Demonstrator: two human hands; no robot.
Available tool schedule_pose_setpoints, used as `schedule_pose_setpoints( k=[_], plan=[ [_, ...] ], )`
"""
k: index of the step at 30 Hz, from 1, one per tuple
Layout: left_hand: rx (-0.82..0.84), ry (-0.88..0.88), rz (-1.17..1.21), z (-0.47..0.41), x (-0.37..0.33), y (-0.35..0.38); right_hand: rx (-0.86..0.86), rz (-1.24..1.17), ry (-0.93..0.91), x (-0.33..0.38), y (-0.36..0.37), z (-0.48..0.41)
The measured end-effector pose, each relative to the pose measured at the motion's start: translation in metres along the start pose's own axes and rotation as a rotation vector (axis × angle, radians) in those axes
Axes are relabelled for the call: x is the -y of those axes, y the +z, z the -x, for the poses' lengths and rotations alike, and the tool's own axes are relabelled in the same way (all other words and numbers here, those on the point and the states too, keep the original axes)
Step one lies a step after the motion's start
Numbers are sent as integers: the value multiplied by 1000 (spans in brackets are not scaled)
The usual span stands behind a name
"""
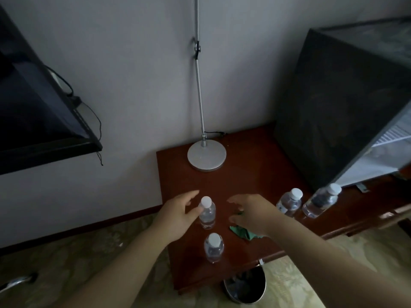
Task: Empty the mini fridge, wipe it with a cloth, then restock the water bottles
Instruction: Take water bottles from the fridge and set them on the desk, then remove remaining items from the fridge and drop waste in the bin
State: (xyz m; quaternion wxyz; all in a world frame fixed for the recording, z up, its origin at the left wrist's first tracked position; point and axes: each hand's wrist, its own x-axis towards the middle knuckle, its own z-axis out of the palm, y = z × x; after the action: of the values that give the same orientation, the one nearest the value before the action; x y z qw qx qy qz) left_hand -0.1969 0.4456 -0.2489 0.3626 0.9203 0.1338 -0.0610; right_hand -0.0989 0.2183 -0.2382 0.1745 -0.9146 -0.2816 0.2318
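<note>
While the bottle (207, 211) betw. them stands upright, cap up, L hand (178, 211) & R hand (251, 211) spread wide, holding nothing.

We see both bare forearms (133, 258) stretched forward, the left hand (178, 215) spread with straight fingers, the right hand (252, 213) palm down, its fingers loosely curved and holding nothing

The left hand (178, 213) is hovering beside a clear white-capped plastic bottle (207, 215), the right hand (251, 213) over a crumpled green cloth (242, 233).
</note>
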Motion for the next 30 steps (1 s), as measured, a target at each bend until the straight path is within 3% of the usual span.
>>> schedule_pose_setpoints(
  k=[6,12,20,30],
  plan=[
    [-68,177,-229,25,-66,13,-97,-27,-33,-49,-8,63],
    [-59,270,-292,48,-148,83,-196,-5,-36,-128,-35,145],
    [7,404,-343,68,-264,190,-273,9,126,-250,-68,246],
    [72,520,-372,41,-348,243,-346,-15,250,-322,-110,292]
  ],
)
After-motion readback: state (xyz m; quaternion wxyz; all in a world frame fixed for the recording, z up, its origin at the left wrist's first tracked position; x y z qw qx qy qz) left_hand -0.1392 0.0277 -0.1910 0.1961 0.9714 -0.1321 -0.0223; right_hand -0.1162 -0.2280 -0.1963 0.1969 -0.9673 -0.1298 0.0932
